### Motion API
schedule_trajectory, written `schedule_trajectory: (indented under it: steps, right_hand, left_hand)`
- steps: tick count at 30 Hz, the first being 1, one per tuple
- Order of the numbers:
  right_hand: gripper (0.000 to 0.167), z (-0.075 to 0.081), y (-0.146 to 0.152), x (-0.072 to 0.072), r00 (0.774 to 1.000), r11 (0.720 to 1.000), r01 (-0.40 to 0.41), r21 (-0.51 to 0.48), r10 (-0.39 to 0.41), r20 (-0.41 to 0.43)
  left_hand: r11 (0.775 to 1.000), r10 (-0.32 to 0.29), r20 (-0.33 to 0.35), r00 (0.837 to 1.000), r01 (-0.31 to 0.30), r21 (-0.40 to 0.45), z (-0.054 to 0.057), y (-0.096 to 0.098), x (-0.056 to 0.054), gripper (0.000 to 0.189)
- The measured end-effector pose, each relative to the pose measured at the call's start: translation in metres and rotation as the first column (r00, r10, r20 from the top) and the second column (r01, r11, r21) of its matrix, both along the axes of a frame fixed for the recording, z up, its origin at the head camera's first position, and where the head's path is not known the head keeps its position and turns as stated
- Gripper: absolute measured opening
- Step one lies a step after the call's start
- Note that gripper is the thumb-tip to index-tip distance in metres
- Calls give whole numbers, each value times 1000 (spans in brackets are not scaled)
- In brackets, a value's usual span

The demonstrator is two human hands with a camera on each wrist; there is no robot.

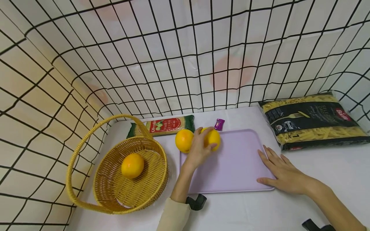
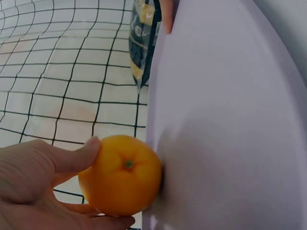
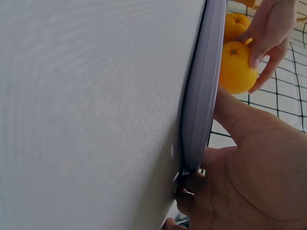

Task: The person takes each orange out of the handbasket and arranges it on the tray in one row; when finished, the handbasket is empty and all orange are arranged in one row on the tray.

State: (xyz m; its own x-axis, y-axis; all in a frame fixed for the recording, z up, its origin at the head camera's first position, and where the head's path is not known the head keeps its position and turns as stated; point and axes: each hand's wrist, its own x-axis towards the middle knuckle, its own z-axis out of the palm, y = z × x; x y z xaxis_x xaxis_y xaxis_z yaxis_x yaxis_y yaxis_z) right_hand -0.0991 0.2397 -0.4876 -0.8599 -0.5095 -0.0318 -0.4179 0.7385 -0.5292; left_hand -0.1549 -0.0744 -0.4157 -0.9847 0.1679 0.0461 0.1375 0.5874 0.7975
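Note:
My left hand (image 1: 199, 148) holds an orange (image 1: 214, 140) over the back left part of a lilac tray (image 1: 231, 160), fingers and thumb curved around the fruit. In the left wrist view the held orange (image 2: 121, 176) shows its green stem end. A second orange (image 1: 184, 141) sits just left of that hand, by the tray's back left corner. Inside a yellow wicker basket (image 1: 162, 179) lies a third orange (image 1: 132, 166). At the tray's right edge my right hand (image 1: 284, 175) rests with its fingers spread and straight, the thumb over the rim.
A small purple wrapped candy (image 1: 219, 124) lies behind the tray. Left of it is a green-ended pasta packet (image 1: 167, 125), partly behind the basket's tall handle (image 1: 72, 166). A large black pasta bag (image 1: 312, 118) lies back right. Black wire grid panels (image 1: 185, 69) stand along the back and sides.

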Motion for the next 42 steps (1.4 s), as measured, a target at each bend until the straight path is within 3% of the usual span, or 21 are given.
schedule_trajectory:
  steps: [9,19,42]
  right_hand:
    - [99,15,-5,0,996,1000,13,5,-13,91]
    - [99,16,-4,0,995,1000,18,1,-18,103]
    - [99,16,-6,2,996,1000,11,10,-12,87]
  left_hand:
    - [999,33,-15,999,-33,-26,-2,1,-1,53]
    - [998,65,-20,998,-65,-2,1,2,1,52]
    - [994,58,6,998,-58,-94,6,3,4,53]
